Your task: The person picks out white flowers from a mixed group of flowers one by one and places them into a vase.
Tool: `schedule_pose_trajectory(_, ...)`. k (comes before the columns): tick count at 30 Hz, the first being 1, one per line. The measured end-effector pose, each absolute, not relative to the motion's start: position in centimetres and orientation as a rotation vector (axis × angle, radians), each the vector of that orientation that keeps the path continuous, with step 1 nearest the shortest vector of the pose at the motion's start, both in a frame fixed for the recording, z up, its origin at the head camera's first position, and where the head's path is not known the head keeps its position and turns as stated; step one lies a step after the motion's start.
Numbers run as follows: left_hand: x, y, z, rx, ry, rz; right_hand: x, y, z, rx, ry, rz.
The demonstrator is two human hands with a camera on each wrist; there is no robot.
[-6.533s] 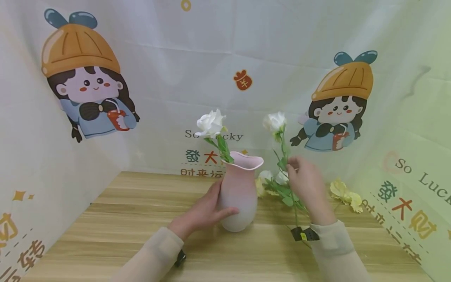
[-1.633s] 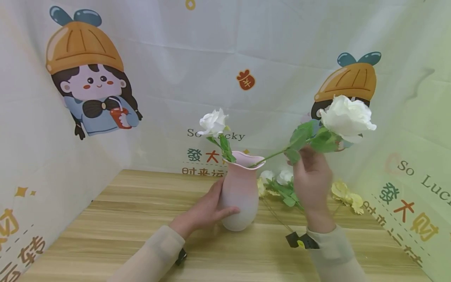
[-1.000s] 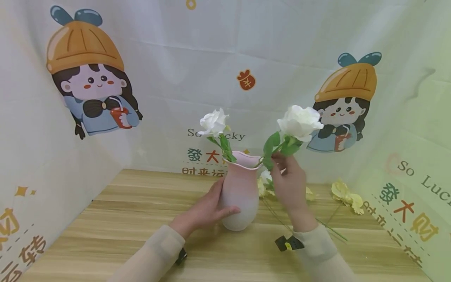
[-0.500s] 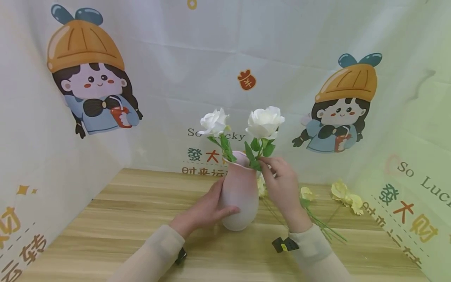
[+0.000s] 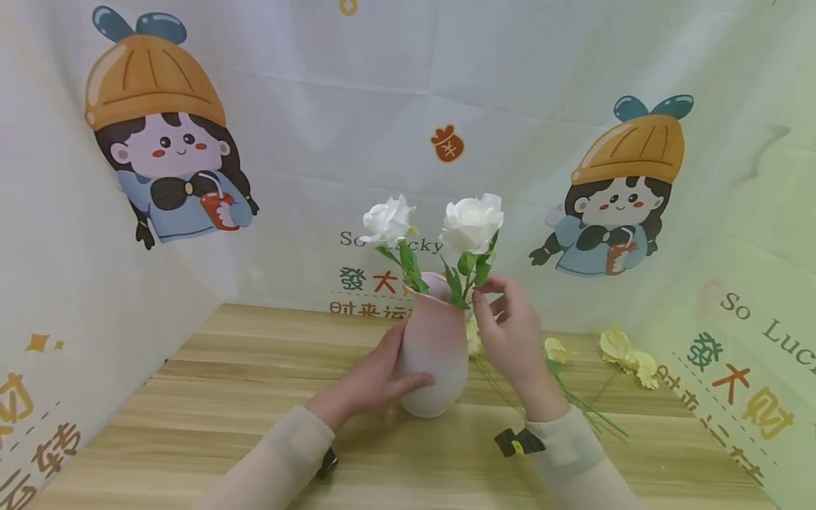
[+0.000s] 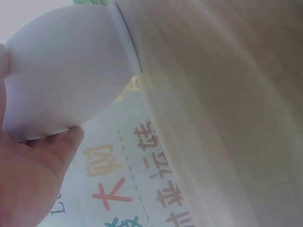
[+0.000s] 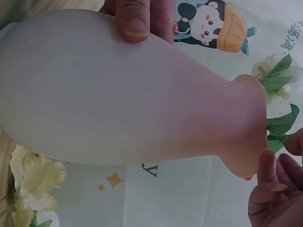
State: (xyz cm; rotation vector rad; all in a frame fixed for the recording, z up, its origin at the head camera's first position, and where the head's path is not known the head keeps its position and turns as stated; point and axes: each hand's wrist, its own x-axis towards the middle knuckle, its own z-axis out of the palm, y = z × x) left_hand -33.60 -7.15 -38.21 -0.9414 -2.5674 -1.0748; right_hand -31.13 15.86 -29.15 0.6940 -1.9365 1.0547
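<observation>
My left hand (image 5: 382,379) grips the pink-to-white vase (image 5: 433,354) from its left side, thumb across the front. The vase stands upright on the table, its wavy mouth facing up. One white rose (image 5: 387,221) leans left in the mouth. A second white rose (image 5: 473,223) is in it on the right, leaves close to the rim. At that rim, thumb and index finger of my right hand (image 5: 510,333) pinch the second rose's stem. The right wrist view shows the right hand (image 7: 277,189) beside the vase mouth (image 7: 251,123). Inside the vase, the stems are hidden.
Yellow flowers (image 5: 627,356) lie at the right back of the wooden table (image 5: 255,375). Another yellow bloom (image 5: 556,350) and green stems (image 5: 593,411) lie behind the right forearm. A printed cloth (image 5: 357,127) hangs around the table.
The right hand has brought the second rose from the right side over to the vase, and the rose has swung upright in its mouth. The left hand has stayed on the vase.
</observation>
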Motion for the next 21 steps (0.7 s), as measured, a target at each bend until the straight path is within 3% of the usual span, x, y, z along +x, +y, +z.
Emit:
schedule_pose_trajectory(10, -33.68, -7.09, -38.26, -0.923, -2.575, -1.06, -30.87, 16.21, -29.0, 0.783, -1.859, 1.039)
schedule_pose_trajectory(21, -33.86, -7.02, -38.31, -0.962, -2.525, -1.117, -30.76, 15.73, -28.54, 0.88, -1.944, 0.703)
